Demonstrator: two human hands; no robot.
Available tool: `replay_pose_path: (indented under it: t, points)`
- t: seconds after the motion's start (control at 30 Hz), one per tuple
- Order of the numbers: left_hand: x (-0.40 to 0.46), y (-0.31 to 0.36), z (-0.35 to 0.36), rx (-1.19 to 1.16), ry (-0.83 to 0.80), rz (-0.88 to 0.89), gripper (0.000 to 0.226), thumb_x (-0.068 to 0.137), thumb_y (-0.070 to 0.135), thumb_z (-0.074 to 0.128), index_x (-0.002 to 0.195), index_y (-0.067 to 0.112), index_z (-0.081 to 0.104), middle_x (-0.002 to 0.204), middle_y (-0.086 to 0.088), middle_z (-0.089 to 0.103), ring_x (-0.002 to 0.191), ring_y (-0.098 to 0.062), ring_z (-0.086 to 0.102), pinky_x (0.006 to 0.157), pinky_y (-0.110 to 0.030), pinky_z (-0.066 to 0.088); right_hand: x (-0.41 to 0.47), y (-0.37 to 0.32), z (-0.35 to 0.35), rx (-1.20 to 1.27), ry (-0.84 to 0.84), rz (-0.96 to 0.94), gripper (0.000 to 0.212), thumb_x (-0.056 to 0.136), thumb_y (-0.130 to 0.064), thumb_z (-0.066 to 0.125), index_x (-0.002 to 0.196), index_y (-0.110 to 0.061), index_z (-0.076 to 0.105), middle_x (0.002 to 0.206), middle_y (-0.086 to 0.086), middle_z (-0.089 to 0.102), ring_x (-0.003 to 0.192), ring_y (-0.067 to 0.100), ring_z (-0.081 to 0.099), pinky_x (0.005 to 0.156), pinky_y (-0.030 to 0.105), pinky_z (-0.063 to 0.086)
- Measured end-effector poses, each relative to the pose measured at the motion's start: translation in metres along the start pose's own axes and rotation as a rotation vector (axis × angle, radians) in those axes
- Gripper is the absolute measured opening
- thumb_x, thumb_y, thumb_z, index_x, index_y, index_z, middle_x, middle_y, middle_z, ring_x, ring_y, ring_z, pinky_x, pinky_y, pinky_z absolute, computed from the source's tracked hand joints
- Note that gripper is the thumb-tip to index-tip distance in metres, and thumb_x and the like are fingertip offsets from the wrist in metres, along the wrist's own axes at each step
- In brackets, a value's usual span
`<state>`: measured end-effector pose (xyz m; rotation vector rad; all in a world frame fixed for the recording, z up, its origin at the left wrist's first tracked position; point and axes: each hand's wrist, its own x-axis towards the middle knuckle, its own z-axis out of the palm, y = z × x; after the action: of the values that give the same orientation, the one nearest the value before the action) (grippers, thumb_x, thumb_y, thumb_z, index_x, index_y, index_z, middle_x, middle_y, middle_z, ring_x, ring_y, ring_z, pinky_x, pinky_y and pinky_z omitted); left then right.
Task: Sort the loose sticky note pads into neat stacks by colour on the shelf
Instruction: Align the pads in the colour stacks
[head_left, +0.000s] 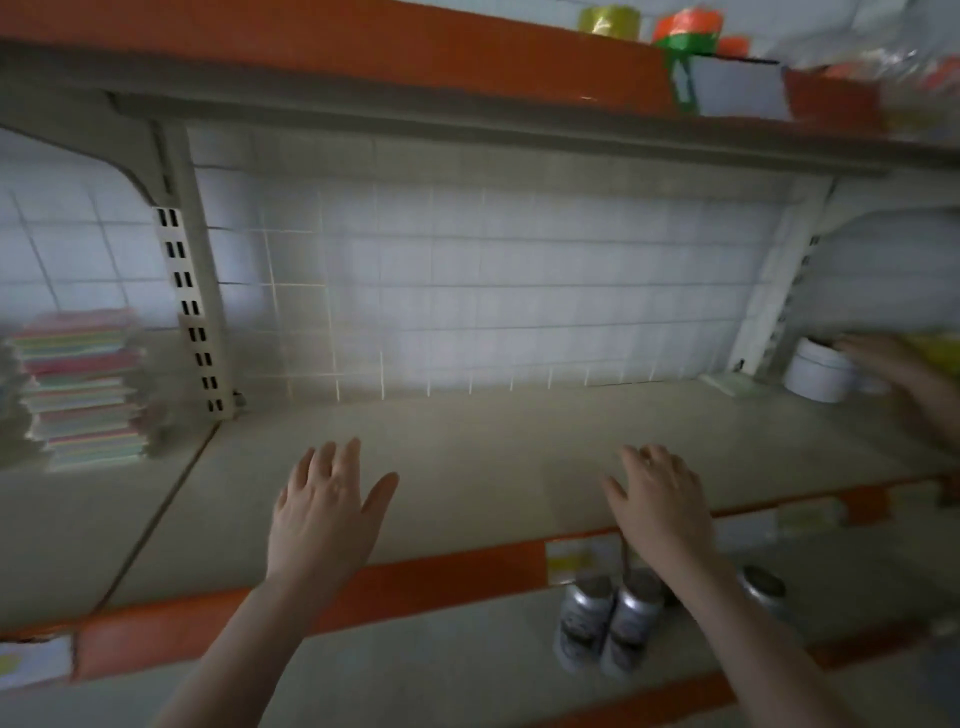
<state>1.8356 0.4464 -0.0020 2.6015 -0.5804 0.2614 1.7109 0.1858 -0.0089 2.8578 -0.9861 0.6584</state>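
Note:
A tall pile of multicoloured sticky note pads (85, 384) stands on the shelf (467, 447) at the far left, past the slotted upright. My left hand (324, 512) hovers flat over the shelf's front middle, fingers spread and holding nothing. To its right my right hand (660, 501) is likewise flat and spread, with nothing in it. A single pale green pad (730, 384) lies at the back right of the shelf. The picture is blurred by motion.
Another person's hand (893, 364) reaches in at the right edge beside a white tub (818, 369), with something yellow near it. Silver cans (608, 623) stand on the shelf below. Coloured goods sit on the orange-edged shelf above (363, 47).

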Motion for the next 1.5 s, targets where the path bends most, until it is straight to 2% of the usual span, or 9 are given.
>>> replay_pose_path:
  t: [0.27, 0.43, 0.7, 0.8, 0.97, 1.1, 1.2, 1.37, 1.5]
  points:
    - [0.014, 0.118, 0.047, -0.036, 0.034, 0.027, 0.061, 0.092, 0.053, 0.038, 0.144, 0.021, 0.033, 0.148, -0.003, 0.035, 0.140, -0.023, 0.025, 0.110, -0.040, 0.027, 0.042, 0.127, 0.008, 0.063, 0.020, 0.046, 0.034, 0.094, -0.039, 0.048, 0.118, -0.016, 0.057, 0.114, 0.007, 0.058, 0.108, 0.027, 0.053, 0.088, 0.035, 0.040]
    - [0.039, 0.157, 0.076, -0.039, 0.028, 0.054, 0.060, 0.091, 0.053, 0.039, 0.143, 0.022, 0.036, 0.148, -0.003, 0.036, 0.139, -0.023, 0.026, 0.109, -0.040, 0.028, 0.080, 0.168, 0.023, 0.083, 0.036, 0.060, 0.035, 0.095, -0.038, 0.045, 0.120, -0.016, 0.055, 0.115, 0.006, 0.057, 0.108, 0.025, 0.053, 0.088, 0.035, 0.040]
    - [0.078, 0.207, 0.114, -0.057, 0.017, 0.079, 0.057, 0.088, 0.049, 0.048, 0.135, 0.017, 0.048, 0.136, -0.008, 0.049, 0.130, -0.029, 0.039, 0.101, -0.046, 0.036, 0.146, 0.211, 0.037, 0.085, 0.032, 0.099, 0.032, 0.095, -0.035, 0.045, 0.118, -0.015, 0.056, 0.116, 0.008, 0.056, 0.107, 0.027, 0.051, 0.086, 0.033, 0.039]
    - [0.082, 0.217, 0.122, -0.034, 0.002, 0.055, 0.057, 0.087, 0.049, 0.051, 0.133, 0.016, 0.050, 0.135, -0.008, 0.051, 0.129, -0.029, 0.041, 0.101, -0.046, 0.037, 0.173, 0.226, 0.044, 0.069, 0.000, 0.109, 0.033, 0.095, -0.034, 0.045, 0.118, -0.014, 0.057, 0.114, 0.010, 0.057, 0.107, 0.028, 0.051, 0.084, 0.034, 0.040]
    - [0.079, 0.223, 0.131, 0.006, -0.015, -0.050, 0.068, 0.080, 0.057, 0.040, 0.132, 0.016, 0.052, 0.134, -0.008, 0.052, 0.127, -0.031, 0.044, 0.101, -0.046, 0.037, 0.223, 0.254, 0.073, 0.058, -0.055, 0.086, 0.032, 0.096, -0.035, 0.042, 0.112, -0.012, 0.058, 0.109, 0.010, 0.059, 0.101, 0.027, 0.054, 0.079, 0.034, 0.043]
    - [0.073, 0.236, 0.149, 0.020, -0.025, -0.149, 0.067, 0.081, 0.058, 0.039, 0.133, 0.018, 0.052, 0.136, -0.006, 0.051, 0.128, -0.029, 0.043, 0.102, -0.042, 0.036, 0.256, 0.270, 0.099, 0.085, -0.114, 0.108, 0.037, 0.096, -0.038, 0.038, 0.115, -0.012, 0.057, 0.118, 0.013, 0.056, 0.111, 0.030, 0.051, 0.087, 0.036, 0.041]
    - [0.075, 0.240, 0.163, 0.018, -0.066, -0.205, 0.056, 0.089, 0.053, 0.046, 0.136, 0.023, 0.047, 0.141, -0.001, 0.046, 0.131, -0.026, 0.039, 0.105, -0.039, 0.032, 0.265, 0.276, 0.116, 0.129, -0.147, 0.166, 0.039, 0.096, -0.043, 0.036, 0.111, -0.013, 0.056, 0.118, 0.016, 0.055, 0.109, 0.032, 0.052, 0.089, 0.038, 0.040]
    - [0.083, 0.227, 0.166, 0.028, -0.114, -0.222, 0.048, 0.092, 0.049, 0.046, 0.133, 0.024, 0.050, 0.140, -0.002, 0.046, 0.130, -0.027, 0.041, 0.105, -0.039, 0.032, 0.262, 0.283, 0.123, 0.241, -0.074, 0.194, 0.028, 0.096, -0.034, 0.039, 0.102, -0.011, 0.053, 0.112, 0.018, 0.055, 0.108, 0.034, 0.050, 0.087, 0.040, 0.038]
    - [0.080, 0.223, 0.166, 0.054, -0.114, -0.156, 0.045, 0.092, 0.045, 0.047, 0.130, 0.023, 0.052, 0.140, -0.001, 0.046, 0.129, -0.026, 0.041, 0.104, -0.038, 0.034, 0.256, 0.281, 0.122, 0.118, -0.017, 0.105, 0.029, 0.096, -0.033, 0.042, 0.107, -0.009, 0.053, 0.112, 0.015, 0.056, 0.108, 0.033, 0.050, 0.083, 0.040, 0.040]
